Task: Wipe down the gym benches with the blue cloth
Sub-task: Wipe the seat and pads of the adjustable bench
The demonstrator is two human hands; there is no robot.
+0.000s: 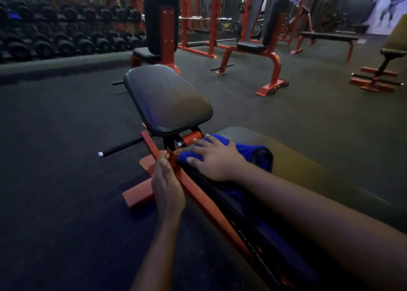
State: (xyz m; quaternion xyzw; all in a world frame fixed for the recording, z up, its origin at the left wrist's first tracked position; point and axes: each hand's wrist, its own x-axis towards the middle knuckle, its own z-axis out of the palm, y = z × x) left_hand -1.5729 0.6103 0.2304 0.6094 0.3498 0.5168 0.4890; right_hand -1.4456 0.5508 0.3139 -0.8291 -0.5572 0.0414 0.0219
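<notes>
Right hand (217, 158) flat on cloth (253, 153), at end of bench (308, 165) pad.
Fingers straight, spread, pressing cloth down. Left hand (168, 187) loose, holding nothing, fingertips by red frame (204, 199).

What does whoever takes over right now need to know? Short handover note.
Left hand: open, holding nothing, beside the red frame.
Right hand: flat on the blue cloth, pressing it onto the back pad at the end nearest the seat pad.
Done: cannot tell what is already wiped.
Left: probably the seat pad, the rest of the back pad, then the other benches.
</notes>
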